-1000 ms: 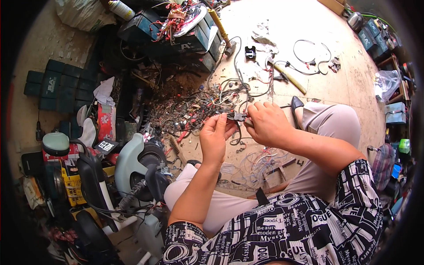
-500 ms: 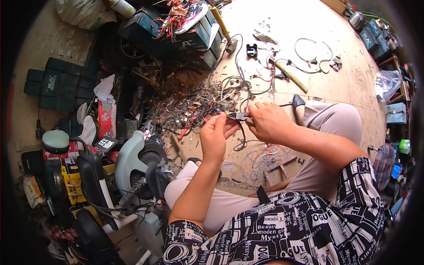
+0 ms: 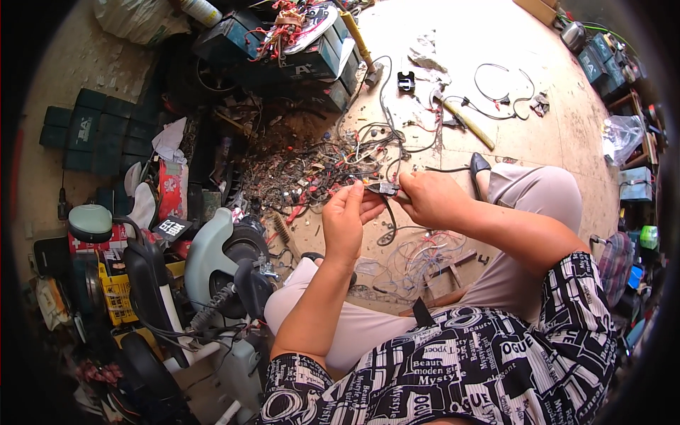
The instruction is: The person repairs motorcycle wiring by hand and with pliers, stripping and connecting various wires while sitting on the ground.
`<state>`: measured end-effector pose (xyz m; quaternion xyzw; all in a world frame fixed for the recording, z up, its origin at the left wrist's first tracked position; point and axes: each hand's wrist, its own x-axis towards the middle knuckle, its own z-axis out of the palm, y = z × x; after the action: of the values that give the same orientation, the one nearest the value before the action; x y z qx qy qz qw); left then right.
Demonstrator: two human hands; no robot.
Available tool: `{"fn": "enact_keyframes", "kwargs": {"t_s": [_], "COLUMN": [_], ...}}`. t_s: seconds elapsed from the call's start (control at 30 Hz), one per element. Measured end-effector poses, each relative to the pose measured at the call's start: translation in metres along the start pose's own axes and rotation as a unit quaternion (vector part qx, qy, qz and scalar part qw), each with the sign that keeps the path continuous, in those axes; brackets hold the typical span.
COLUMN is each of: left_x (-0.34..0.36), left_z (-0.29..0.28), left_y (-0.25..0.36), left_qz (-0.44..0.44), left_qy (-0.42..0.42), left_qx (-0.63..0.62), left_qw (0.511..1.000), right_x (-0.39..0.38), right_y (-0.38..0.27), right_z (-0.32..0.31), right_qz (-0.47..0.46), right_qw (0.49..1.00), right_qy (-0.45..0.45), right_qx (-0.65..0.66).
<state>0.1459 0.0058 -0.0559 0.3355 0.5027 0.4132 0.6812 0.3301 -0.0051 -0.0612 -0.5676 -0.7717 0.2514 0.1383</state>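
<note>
A pair of pliers (image 3: 387,188) sits in my right hand (image 3: 435,200), whose fingers are wrapped round its handles. Its metal jaws point left toward my left hand (image 3: 344,219). There, thumb and fingers pinch a dark cable (image 3: 391,221) close to the jaws. Part of this cable hangs in a loop below the two hands. Exactly where the jaws meet the cable is too small to make out. Just beyond my hands spreads a tangled heap of cut wires (image 3: 368,145) and scraps.
A hammer (image 3: 467,124) and a looped cable (image 3: 504,91) lie on the floor ahead. Dark green battery-like blocks (image 3: 304,71) are stacked at the far left. A scooter-like frame (image 3: 209,262) stands left of my knee. Thin loose wires (image 3: 418,258) lie between my legs.
My right hand has dropped slightly and its fingers have closed further round the pliers' handles. My left hand stays nearly still with the cable.
</note>
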Motion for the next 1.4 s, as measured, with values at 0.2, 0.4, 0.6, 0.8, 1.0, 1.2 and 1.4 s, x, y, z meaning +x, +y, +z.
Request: {"fn": "enact_keyframes", "kwargs": {"t_s": [0.2, 0.4, 0.6, 0.8, 1.0, 1.2, 1.4], "left_x": [0.005, 0.012, 0.02, 0.009, -0.01, -0.023, -0.022], "left_z": [-0.002, 0.002, 0.002, 0.001, 0.003, -0.009, -0.039], "left_y": [-0.011, -0.013, -0.005, 0.011, 0.016, -0.002, 0.008], "left_qz": [0.017, 0.036, -0.002, -0.155, -0.306, -0.411, -0.308], "left_qy": [-0.02, -0.023, -0.082, -0.146, -0.261, -0.366, -0.315], "left_qx": [0.058, 0.111, 0.125, 0.102, 0.128, 0.051, -0.012], "left_qw": [0.998, 0.993, 0.989, 0.972, 0.906, 0.834, 0.898], "right_x": [0.003, 0.01, 0.003, -0.012, -0.031, -0.053, -0.036], "right_y": [0.006, 0.014, 0.022, 0.032, 0.04, 0.041, 0.008], "right_z": [-0.002, 0.0, -0.005, -0.01, -0.006, -0.006, -0.023], "right_qz": [-0.006, -0.006, -0.001, -0.068, -0.174, -0.278, -0.076], "right_qw": [0.999, 0.999, 1.0, 0.997, 0.983, 0.956, 0.895], "right_qy": [-0.03, 0.013, -0.003, -0.021, -0.04, -0.082, -0.026], "right_qx": [0.015, 0.034, 0.014, -0.022, -0.031, 0.036, 0.438]}}
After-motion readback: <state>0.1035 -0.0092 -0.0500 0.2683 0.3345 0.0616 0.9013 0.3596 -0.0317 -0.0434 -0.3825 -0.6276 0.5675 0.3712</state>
